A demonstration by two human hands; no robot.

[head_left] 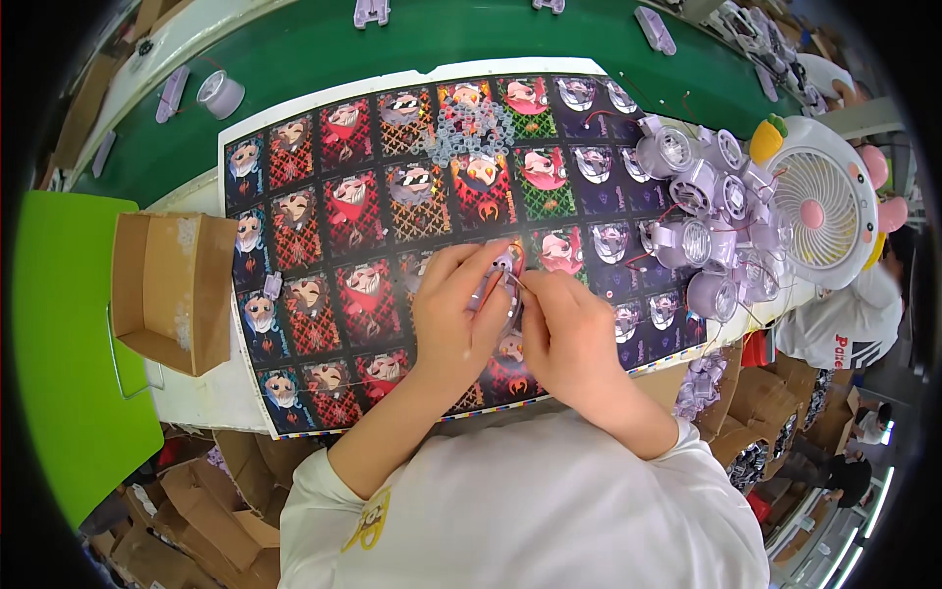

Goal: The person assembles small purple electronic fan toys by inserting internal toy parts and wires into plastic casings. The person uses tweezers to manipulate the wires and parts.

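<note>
Near the middle of the printed sheet, my left hand [453, 309] is closed around a small lilac plastic housing [504, 263]. Thin red wire shows beside the fingers. My right hand [571, 329] meets it from the other side, finger and thumb pinched on a thin wire [516, 282] at the housing. Fingers cover most of the part. Farther off lies a heap of small clear plastic rings [471, 133]. To the right, lilac round housings [711, 250] with red wires are piled up. A small lilac piece [273, 286] rests on the sheet's left side.
A cardboard tray [177, 339] stands left of the sheet, by a bright green panel [74, 344]. Beyond runs a green conveyor belt [304, 54] carrying scattered lilac parts. A white fan [819, 211] stands right of the pile. Cardboard boxes [211, 510] crowd the space below.
</note>
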